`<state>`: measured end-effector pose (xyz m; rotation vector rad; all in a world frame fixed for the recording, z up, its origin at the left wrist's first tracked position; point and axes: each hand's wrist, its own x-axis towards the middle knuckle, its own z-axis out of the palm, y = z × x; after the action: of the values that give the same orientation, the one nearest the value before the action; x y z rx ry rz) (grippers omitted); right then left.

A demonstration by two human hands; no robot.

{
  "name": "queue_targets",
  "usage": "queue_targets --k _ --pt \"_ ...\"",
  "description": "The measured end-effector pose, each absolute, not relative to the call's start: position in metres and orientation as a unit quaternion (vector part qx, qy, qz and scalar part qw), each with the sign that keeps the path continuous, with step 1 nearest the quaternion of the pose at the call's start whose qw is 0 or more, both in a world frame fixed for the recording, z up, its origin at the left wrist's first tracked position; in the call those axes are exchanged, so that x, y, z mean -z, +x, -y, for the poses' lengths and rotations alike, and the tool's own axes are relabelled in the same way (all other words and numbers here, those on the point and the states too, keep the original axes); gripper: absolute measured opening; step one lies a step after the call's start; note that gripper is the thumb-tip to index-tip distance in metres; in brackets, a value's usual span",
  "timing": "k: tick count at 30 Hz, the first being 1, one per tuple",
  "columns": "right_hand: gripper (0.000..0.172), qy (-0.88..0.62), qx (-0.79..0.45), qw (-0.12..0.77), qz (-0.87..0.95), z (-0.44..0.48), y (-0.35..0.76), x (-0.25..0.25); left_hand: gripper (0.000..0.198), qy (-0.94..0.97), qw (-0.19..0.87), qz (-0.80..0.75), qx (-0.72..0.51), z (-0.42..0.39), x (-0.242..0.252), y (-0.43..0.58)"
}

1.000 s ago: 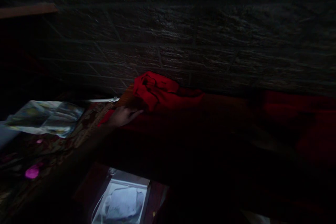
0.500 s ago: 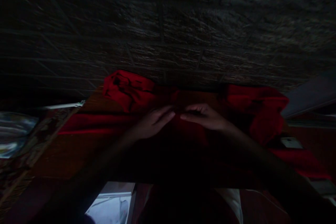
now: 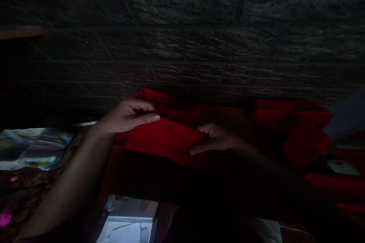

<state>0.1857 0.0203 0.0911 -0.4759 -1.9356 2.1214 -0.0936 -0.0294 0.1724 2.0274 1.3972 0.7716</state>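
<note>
A piece of red cloth (image 3: 165, 136) stretches between my two hands above the dark wooden table. My left hand (image 3: 129, 115) pinches its upper left edge between thumb and fingers. At the cloth's right end is my right hand (image 3: 213, 138), fingers curled at the upper edge and thumb lying lower on the cloth. Behind my left hand sits a bunched red cloth (image 3: 155, 95). Another heap of red cloth (image 3: 293, 129) lies to the right. The light is very dim, so the lower part of the held cloth fades into shadow.
A dark brick-patterned wall (image 3: 182, 45) rises behind the table. A pale phone-like object (image 3: 343, 167) lies at the right. Below the near edge stands a white box (image 3: 132, 212). Shiny plastic packaging (image 3: 37, 148) rests on the patterned floor covering at the left.
My left hand has moved left and up, drawing the red cloth out between both hands. The right hand stays near its former place. The view has shifted toward the left.
</note>
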Motion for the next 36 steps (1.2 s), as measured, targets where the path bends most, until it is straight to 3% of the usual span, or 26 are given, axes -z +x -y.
queue_targets --k 5,9,14,20,24,30,36 --pt "0.042 -0.178 -0.706 0.096 0.679 -0.013 0.182 -0.093 0.028 0.756 0.195 -0.556 -0.283 0.044 -0.212 -0.139" --pt "0.038 -0.179 -0.663 0.097 0.720 -0.008 0.191 -0.096 0.025 0.762 0.182 -0.557 -0.276 0.052 -0.216 -0.157" --pt "0.032 -0.185 -0.603 0.102 0.769 -0.007 0.218 -0.096 0.023 0.774 0.249 -0.539 -0.220 0.048 -0.198 -0.156" --pt "0.037 -0.265 -0.603 0.096 0.746 -0.012 0.265 -0.107 0.021 0.744 0.377 -0.528 -0.159 0.026 -0.182 -0.140" --pt "0.039 -0.316 -0.613 0.133 0.712 -0.022 0.297 -0.116 0.032 0.702 0.448 -0.525 -0.176 0.009 -0.173 -0.130" --pt "0.045 -0.386 -0.609 0.222 0.656 -0.033 0.333 -0.113 0.046 0.670 0.448 -0.533 -0.256 -0.017 -0.160 -0.129" --pt "0.053 -0.494 -0.569 0.326 0.571 -0.038 0.364 -0.116 0.046 0.643 0.535 -0.538 -0.104 -0.013 -0.147 -0.131"
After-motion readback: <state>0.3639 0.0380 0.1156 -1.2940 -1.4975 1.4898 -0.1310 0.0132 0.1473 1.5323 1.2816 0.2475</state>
